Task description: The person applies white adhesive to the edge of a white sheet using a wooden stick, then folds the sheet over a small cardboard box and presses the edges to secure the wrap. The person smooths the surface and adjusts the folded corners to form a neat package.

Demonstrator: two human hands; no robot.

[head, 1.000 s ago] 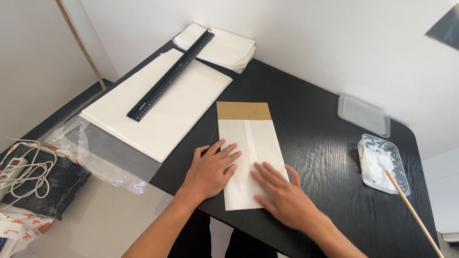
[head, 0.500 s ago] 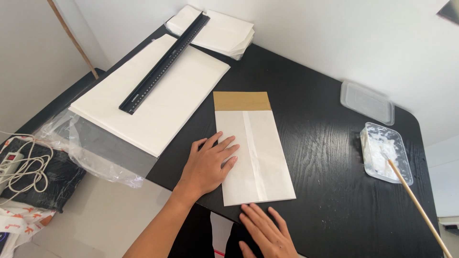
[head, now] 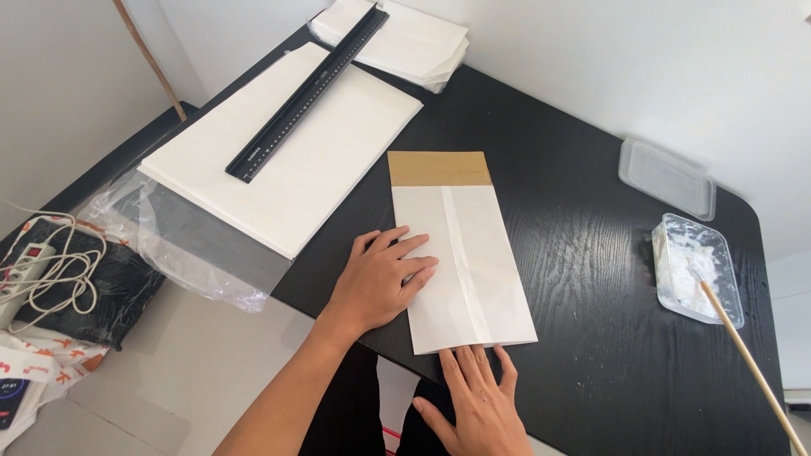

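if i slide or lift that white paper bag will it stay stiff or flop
The white paper bag is thin and flat, so it would probably sag if lifted by one end. It looks light and may slide easily on the black table; the left hand pressing its edge likely pins it.

My left hand (head: 378, 283) lies flat, palm down, fingers spread a little and pointing up and to the right, thumb tucked along the near side. Its bare forearm runs back toward me at the lower left. My right hand (head: 475, 407) sits lower and nearer my body, also palm down and open, fingers together and pointing away from me, wrist cut off by the frame's bottom edge.
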